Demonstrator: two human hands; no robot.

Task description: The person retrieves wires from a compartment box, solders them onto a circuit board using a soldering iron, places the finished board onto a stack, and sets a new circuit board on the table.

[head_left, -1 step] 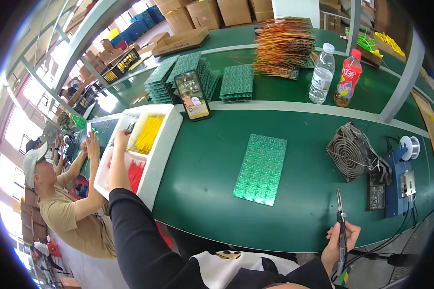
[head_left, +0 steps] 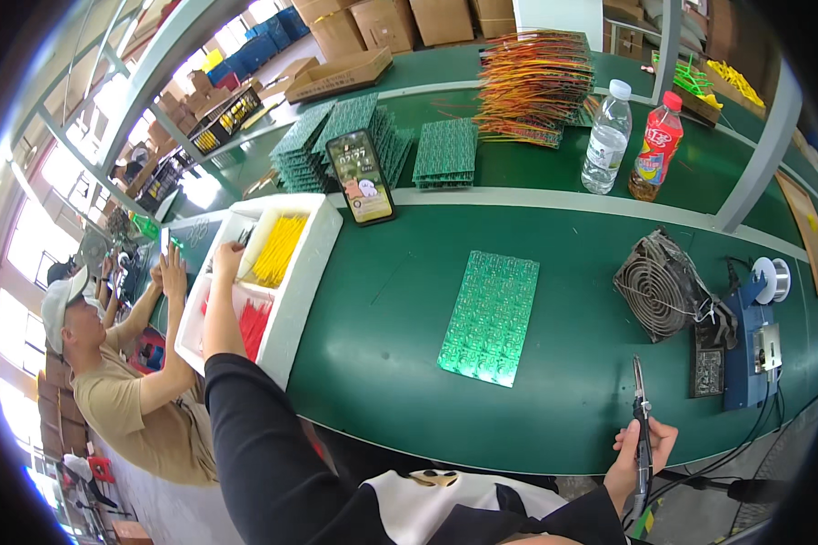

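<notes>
My right hand [head_left: 647, 454] is wrapped round a soldering iron [head_left: 643, 427], its metal tip pointing up and away over the green bench. My left hand [head_left: 228, 261] reaches into a white foam box [head_left: 313, 272], its fingers pinched together. Thin dark metallic pieces show beside those fingertips, but what the pinch holds is unclear. Close to this hand, yellow wires [head_left: 281, 252] fill one compartment and red wires [head_left: 254, 327] the nearer one. A green circuit board panel [head_left: 489, 318] lies flat on the bench between my hands.
A fume fan [head_left: 654, 286], a blue soldering station [head_left: 747, 350] and a solder spool [head_left: 773, 279] stand at right. A phone [head_left: 362, 177] leans behind the box. Farther back are board stacks [head_left: 445, 153], wired boards [head_left: 532, 86] and two bottles [head_left: 606, 141]. A co-worker [head_left: 136, 391] sits at left.
</notes>
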